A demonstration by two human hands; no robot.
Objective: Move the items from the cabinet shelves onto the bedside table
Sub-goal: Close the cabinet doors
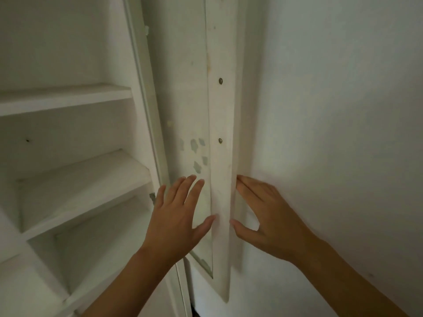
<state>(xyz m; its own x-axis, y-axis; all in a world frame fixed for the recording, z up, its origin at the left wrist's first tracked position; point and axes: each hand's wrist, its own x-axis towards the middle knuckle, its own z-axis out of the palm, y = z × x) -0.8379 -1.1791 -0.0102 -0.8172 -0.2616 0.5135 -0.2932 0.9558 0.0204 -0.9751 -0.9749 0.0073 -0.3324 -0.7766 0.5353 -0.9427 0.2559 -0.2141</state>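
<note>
Reaching forward, both hands meet at the white cabinet door (219, 156), which stands swung out so that its edge faces the camera. The left hand (176, 216) lies flat against the door's inner face with straight, spread fingers, its thumb touching the door's front edge; it is released and grips nothing. The right hand (267, 223) is on the far side of the same edge: its fingers lie along the door's outer side next to the white wall (332, 110), and its thumb reaches toward the edge from the front, so the door edge sits between thumb and fingers; whether the hand truly pinches it I cannot tell, as motion blur softens the contact. Two small screws (220, 81) show along the door's edge strip, and patches of chipped paint (194, 147) mark the inner panel just above the left fingertips. To the left, the cabinet shelves (68, 99) are in view, white and stepped one below another, and no items can be seen on the parts that show. The bedside worktop is outside the picture.
</note>
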